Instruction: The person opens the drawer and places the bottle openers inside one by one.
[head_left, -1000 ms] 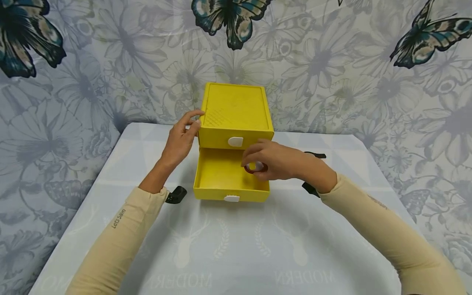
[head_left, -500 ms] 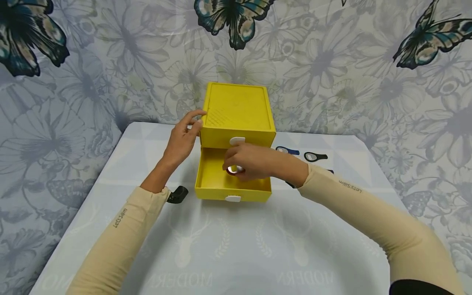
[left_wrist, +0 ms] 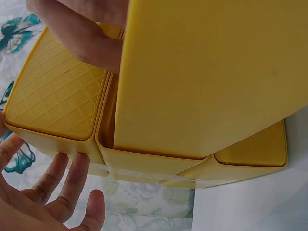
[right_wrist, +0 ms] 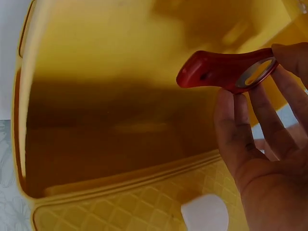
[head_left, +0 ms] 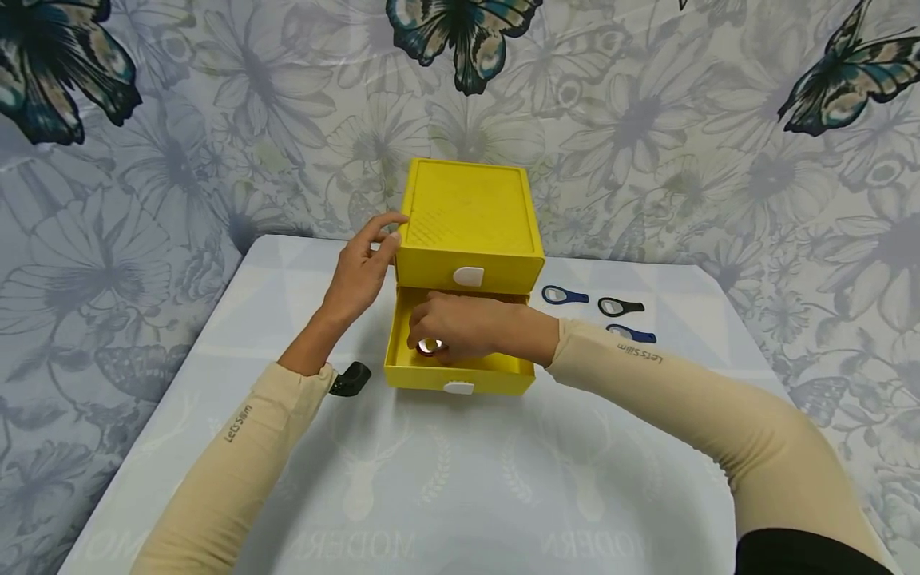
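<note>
My right hand (head_left: 460,326) is inside the pulled-out lower drawer (head_left: 460,378) of a yellow two-drawer box (head_left: 470,212). Its thumb and fingers pinch a red bottle opener (right_wrist: 211,70) by the ring end, the handle pointing away from the palm in the right wrist view. The opener is held above the drawer floor; in the head view only its ring shows. My left hand (head_left: 362,267) rests with loosely spread fingers against the box's upper left side, steadying nothing else. In the left wrist view its fingertips (left_wrist: 79,163) touch the yellow wall.
Right of the box lie two blue openers (head_left: 565,295) and a black opener (head_left: 621,307) of like shape; my right sleeve partly overlaps one. The upper drawer is closed, with a white knob (head_left: 469,276). A patterned wall stands behind the white table (head_left: 460,479).
My right hand has moved left and slightly down within the drawer, carrying the red bottle opener. The openers on the table have come into view. My left hand stays on the box.
</note>
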Action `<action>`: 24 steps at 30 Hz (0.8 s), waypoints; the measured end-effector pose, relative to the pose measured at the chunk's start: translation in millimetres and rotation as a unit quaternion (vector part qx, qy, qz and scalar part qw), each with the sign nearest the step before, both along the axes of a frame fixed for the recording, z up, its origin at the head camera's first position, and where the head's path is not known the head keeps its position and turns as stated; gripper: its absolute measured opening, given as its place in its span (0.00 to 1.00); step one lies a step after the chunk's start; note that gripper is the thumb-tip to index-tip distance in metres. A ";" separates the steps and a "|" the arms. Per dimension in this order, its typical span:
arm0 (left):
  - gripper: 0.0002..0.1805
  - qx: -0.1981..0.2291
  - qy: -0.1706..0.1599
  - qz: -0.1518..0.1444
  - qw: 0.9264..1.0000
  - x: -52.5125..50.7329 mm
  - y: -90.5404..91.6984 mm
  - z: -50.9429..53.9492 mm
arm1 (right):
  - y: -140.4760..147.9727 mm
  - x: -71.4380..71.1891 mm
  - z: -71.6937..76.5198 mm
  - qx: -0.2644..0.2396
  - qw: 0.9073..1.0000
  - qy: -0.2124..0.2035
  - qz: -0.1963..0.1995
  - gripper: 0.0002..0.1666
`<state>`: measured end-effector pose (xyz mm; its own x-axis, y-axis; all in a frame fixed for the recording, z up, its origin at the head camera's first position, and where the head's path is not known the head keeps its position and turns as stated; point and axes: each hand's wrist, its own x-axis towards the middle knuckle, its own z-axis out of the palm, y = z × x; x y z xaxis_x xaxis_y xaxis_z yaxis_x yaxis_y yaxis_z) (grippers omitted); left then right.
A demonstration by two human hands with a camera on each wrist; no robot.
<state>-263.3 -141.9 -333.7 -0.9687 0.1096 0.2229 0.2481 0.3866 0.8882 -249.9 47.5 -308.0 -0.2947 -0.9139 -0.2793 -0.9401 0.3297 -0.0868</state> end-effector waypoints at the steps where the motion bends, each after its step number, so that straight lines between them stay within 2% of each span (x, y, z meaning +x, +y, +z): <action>1: 0.23 0.000 0.000 0.000 1.000 0.1 0.4 0.0 | -0.1 0.0 -1.2 0.003 1.000 -0.001 0.000 0.16; 7: 0.23 -0.003 -0.003 0.004 1.000 0.7 2.0 -0.1 | 1.3 -1.6 -7.4 0.006 1.000 0.012 -0.009 0.15; 13: 0.23 -0.001 -0.002 0.000 1.000 1.5 3.0 -0.3 | 2.0 -0.5 -10.2 -0.030 0.999 0.026 -0.020 0.22; 24: 0.23 0.001 -0.011 0.011 1.000 1.1 1.3 1.7 | 19.3 5.8 7.1 -0.073 0.996 -0.008 -0.047 0.18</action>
<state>-262.2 -140.6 -332.0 -0.9753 0.0886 0.2023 0.2209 0.3905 0.8937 -244.2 66.9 -301.0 -0.3775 -0.9136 -0.1511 -0.9037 0.3991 -0.1553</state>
